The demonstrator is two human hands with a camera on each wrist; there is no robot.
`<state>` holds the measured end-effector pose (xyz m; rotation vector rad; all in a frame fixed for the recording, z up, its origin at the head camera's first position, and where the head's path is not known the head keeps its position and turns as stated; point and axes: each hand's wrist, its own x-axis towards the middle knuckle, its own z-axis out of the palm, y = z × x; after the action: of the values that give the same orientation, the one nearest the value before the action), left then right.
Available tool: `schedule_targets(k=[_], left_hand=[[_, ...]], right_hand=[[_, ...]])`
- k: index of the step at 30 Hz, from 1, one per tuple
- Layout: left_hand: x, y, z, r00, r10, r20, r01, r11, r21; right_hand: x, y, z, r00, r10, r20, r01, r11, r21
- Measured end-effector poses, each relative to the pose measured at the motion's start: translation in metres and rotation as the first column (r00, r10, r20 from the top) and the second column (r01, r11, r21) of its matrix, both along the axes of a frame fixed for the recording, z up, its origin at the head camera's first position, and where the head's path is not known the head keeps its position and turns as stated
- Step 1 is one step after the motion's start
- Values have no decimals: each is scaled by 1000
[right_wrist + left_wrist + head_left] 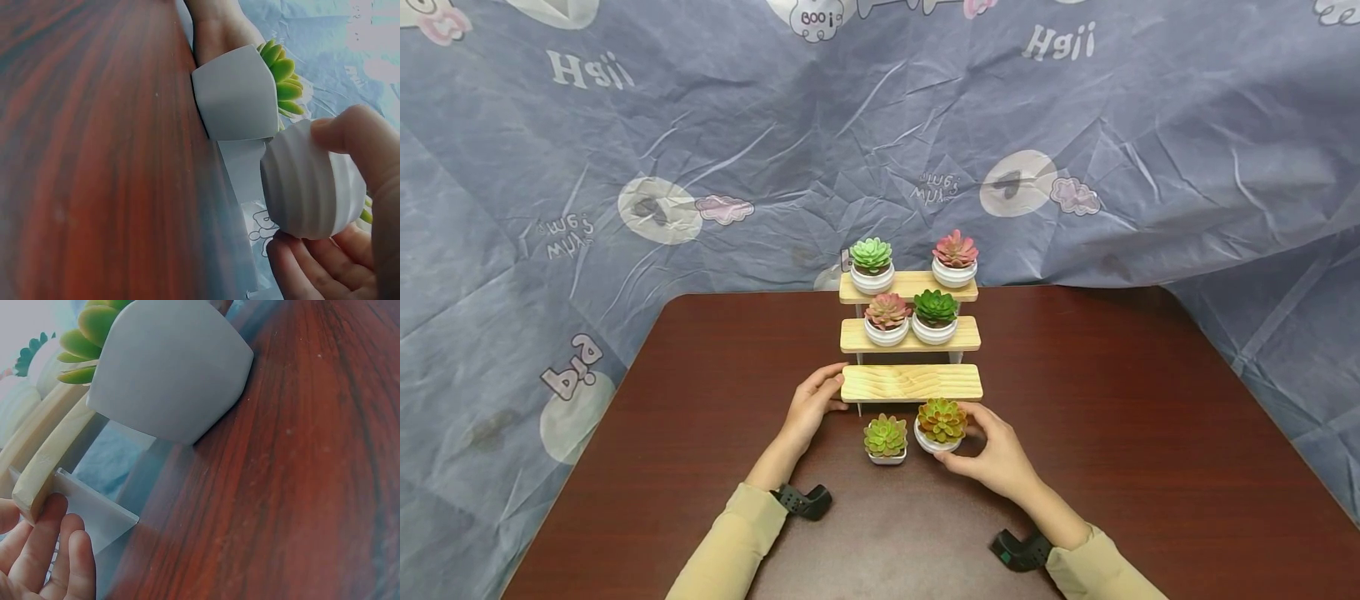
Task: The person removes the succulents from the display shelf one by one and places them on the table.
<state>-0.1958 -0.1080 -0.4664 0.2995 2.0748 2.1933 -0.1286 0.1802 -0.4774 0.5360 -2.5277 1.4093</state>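
Observation:
My right hand (pixel 1000 454) grips a ribbed white pot (pixel 306 181) holding an orange-green succulent (pixel 942 420), in front of the lowest step; in the right wrist view the thumb and fingers are round the pot. My left hand (pixel 808 408) holds the left end of the lowest wooden step (pixel 910 382), its fingers (pixel 51 515) at the board's end beside a clear support. A square white pot (pixel 172 372) with a green succulent (pixel 886 435) stands on the table between the hands. The bottom step bears nothing.
On the middle step stand a pink succulent (pixel 887 312) and a dark green one (pixel 936 308). The top step bears a light green succulent (pixel 871 255) at left and a red-pink one (pixel 956 249) at right. A blue-grey printed cloth (pixel 820 125) hangs behind the brown table (pixel 1150 417).

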Motion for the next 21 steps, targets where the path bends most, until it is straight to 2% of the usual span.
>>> schedule_targets(k=[14, 21], left_hand=[[1, 0, 1, 1000, -4, 0, 4, 1000, -6], [-13, -2, -31, 997, 17, -81, -17, 1000, 1]], right_hand=[[0, 1, -4, 997, 12, 78, -15, 999, 44], [0, 0, -3, 995, 21, 97, -27, 998, 58]])
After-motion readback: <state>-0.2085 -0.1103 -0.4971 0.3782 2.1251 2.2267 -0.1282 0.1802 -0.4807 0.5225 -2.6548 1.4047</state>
